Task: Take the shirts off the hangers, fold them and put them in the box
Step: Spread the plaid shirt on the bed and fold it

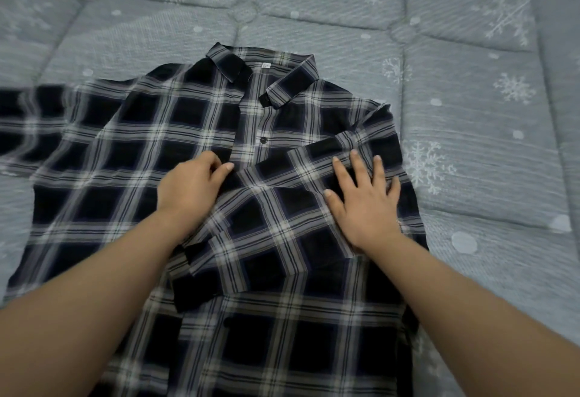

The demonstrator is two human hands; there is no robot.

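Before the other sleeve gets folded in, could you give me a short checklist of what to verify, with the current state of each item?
1. Plaid shirt off its hanger and lying front up on the quilt: ok.
2. Right sleeve folded across the chest: ok.
3. Right hand flat on that sleeve, pinning it: ok.
4. Left hand has fingers curled at the placket; whether it grips cloth: cannot tell.
5. Left sleeve folded in: not ok, it lies spread out.
6. Box within reach: cannot tell, none in view.

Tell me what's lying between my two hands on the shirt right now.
In the head view, the folded-in sleeve of the plaid shirt lies between the left hand and the right hand, running diagonally across the front.
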